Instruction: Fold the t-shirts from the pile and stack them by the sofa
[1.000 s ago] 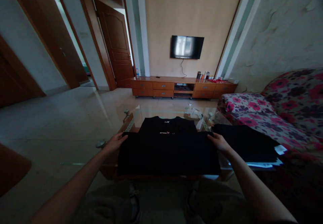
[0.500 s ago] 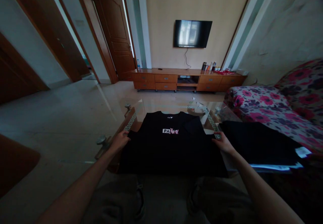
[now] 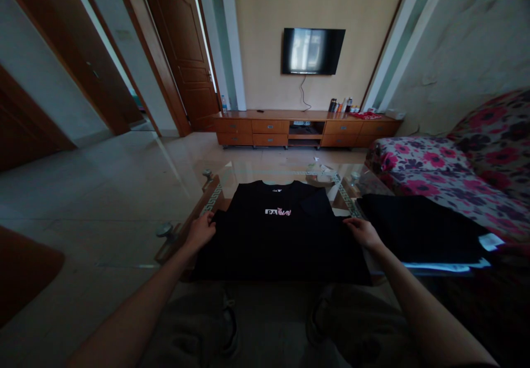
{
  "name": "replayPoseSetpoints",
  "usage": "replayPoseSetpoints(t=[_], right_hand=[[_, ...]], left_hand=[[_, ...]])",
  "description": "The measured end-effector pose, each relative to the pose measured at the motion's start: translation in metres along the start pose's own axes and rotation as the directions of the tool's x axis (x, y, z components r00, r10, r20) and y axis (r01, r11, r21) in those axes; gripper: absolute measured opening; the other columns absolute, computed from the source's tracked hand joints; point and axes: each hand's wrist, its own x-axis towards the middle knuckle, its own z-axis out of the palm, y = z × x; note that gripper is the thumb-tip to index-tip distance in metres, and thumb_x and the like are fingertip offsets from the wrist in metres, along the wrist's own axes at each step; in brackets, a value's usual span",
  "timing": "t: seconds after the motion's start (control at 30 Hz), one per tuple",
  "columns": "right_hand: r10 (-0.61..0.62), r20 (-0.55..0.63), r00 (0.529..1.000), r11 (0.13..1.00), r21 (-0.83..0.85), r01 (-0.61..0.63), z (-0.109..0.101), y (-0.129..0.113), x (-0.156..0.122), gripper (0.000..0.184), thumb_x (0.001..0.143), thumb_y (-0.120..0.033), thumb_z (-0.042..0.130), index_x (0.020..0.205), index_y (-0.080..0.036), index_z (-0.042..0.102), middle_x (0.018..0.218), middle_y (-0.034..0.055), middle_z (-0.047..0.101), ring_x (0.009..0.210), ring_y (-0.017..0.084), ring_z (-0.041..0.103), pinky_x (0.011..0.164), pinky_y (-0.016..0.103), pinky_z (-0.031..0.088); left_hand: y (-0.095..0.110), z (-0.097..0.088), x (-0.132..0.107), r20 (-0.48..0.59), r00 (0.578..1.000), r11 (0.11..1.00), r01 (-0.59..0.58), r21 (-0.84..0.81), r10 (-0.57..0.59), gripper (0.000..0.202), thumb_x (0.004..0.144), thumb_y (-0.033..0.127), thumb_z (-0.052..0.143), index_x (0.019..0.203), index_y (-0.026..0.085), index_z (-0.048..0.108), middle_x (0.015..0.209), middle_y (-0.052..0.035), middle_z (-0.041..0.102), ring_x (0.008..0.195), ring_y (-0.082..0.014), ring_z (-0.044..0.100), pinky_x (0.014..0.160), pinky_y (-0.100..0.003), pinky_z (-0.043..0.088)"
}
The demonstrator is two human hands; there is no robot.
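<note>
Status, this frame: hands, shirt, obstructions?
Left hand shut on black T-shirt, left edge; right hand at right edge, grip unclear. Shirt spread on glass table. Dark pile beside right hand.

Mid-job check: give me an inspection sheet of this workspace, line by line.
Surface: glass table, shirt spread across it.
Job's things: black shirt laid out, collar on far side, small chest logo showing.
Clutter: dark folded pile right of shirt, white papers under it.
Hands: left hand on shirt's left edge, right hand on right edge; grip unclear.
Cables: cord hanging below TV.
Surroundings: wooden cabinet, floral sofa, brown door.
</note>
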Motion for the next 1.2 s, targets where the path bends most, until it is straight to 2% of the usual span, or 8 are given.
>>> replayPoseSetpoints(t=[0.37, 0.6, 0.7, 0.83, 0.9, 1.0, 1.1, 1.2], right_hand=[[0.006, -0.029, 1.0, 0.984, -0.176, -0.011, -0.005, -0.014, -0.01, 0.031, 0.085, -0.031, 0.055, 0.102, -0.021, 0.079, 0.105, 0.006, 0.078, 0.1, 0.023, 0.072, 0.092, 0.032, 0.053], [-0.001, -0.034, 0.999, 0.983, -0.183, -0.006, -0.009, -0.026, -0.015, 0.029, 0.087, -0.028, 0.055, 0.102, -0.021, 0.078, 0.102, 0.0057, 0.078, 0.096, 0.022, 0.072, 0.09, 0.03, 0.053], [0.003, -0.018, 1.0, 0.971, -0.24, -0.007, -0.006, -0.028, -0.02, 0.026, 0.087, -0.026, 0.056, 0.101, -0.023, 0.078, 0.1, 0.0051, 0.077, 0.097, 0.022, 0.071, 0.088, 0.029, 0.053], [-0.03, -0.1, 0.995, 0.912, -0.41, -0.014, -0.002, -0.039, -0.028, 0.031, 0.09, -0.026, 0.055, 0.115, -0.019, 0.073, 0.114, 0.0116, 0.07, 0.105, 0.024, 0.066, 0.096, 0.034, 0.05], [-0.079, -0.142, 0.987, 0.861, -0.509, -0.004, 0.005, -0.051, -0.036, 0.038, 0.093, -0.03, 0.055, 0.126, -0.017, 0.067, 0.127, 0.0172, 0.062, 0.114, 0.028, 0.061, 0.1, 0.041, 0.047], [-0.103, 0.016, 0.995, 0.821, -0.563, 0.094, 0.029, -0.07, -0.055, 0.046, 0.097, -0.044, 0.05, 0.137, -0.024, 0.06, 0.142, 0.0171, 0.052, 0.126, 0.034, 0.051, 0.104, 0.051, 0.043], [-0.015, 0.18, 0.984, 0.811, -0.574, 0.117, 0.062, -0.078, -0.073, 0.063, 0.097, -0.062, 0.039, 0.152, -0.03, 0.046, 0.161, 0.0133, 0.034, 0.145, 0.041, 0.029, 0.109, 0.065, 0.031], [0.037, 0.166, 0.985, 0.797, -0.6, 0.071, 0.085, -0.074, -0.074, 0.075, 0.097, -0.069, 0.028, 0.161, -0.03, 0.027, 0.17, 0.0101, 0.012, 0.154, 0.041, 0.007, 0.114, 0.069, 0.018]], left_hand=[[-0.005, -0.004, -0.001, 0.045, 0.999, 1.0, 0.01, 0.03, -0.011, 0.02, 0.086, 0.019, 0.059, 0.105, 0.023, 0.06, 0.102, -0.0038, 0.072, 0.095, -0.0198, 0.068, 0.079, -0.026, 0.045], [-0.016, -0.004, -0.002, 0.04, 0.999, 1.0, 0.012, -0.02, -0.011, 0.019, 0.084, 0.02, 0.06, 0.103, 0.022, 0.059, 0.096, -0.0027, 0.072, 0.09, -0.0188, 0.069, 0.078, -0.026, 0.047], [-0.011, -0.006, -0.009, 0.055, 0.998, 1.0, 0.023, 0.02, -0.024, 0.02, 0.086, 0.02, 0.059, 0.105, 0.021, 0.058, 0.099, -0.0039, 0.071, 0.093, -0.0195, 0.068, 0.083, -0.028, 0.048], [0.01, -0.015, -0.026, -0.066, 0.994, 0.986, -0.081, 0.145, 0.092, 0.039, 0.086, 0.021, 0.059, 0.125, 0.019, 0.053, 0.122, -0.0113, 0.063, 0.117, -0.0255, 0.06, 0.1, -0.037, 0.044], [0.023, -0.018, -0.038, -0.056, 0.973, 0.96, -0.211, 0.185, 0.225, 0.039, 0.09, 0.025, 0.056, 0.129, 0.02, 0.054, 0.13, -0.0125, 0.059, 0.125, -0.0272, 0.054, 0.108, -0.041, 0.04], [0.035, -0.012, -0.055, 0.137, 0.913, 0.904, -0.403, 0.147, 0.385, 0.038, 0.097, 0.042, 0.049, 0.13, 0.023, 0.058, 0.135, -0.0104, 0.059, 0.129, -0.027, 0.052, 0.111, -0.042, 0.038], [0.034, 0.004, -0.065, 0.271, 0.876, 0.889, -0.442, 0.117, 0.399, 0.058, 0.097, 0.058, 0.045, 0.144, 0.025, 0.052, 0.154, -0.0105, 0.047, 0.141, -0.0298, 0.043, 0.116, -0.044, 0.033], [0.028, 0.019, -0.063, 0.291, 0.877, 0.892, -0.433, 0.129, 0.383, 0.066, 0.098, 0.06, 0.04, 0.155, 0.027, 0.039, 0.165, -0.0084, 0.032, 0.152, -0.0291, 0.027, 0.122, -0.047, 0.024]])
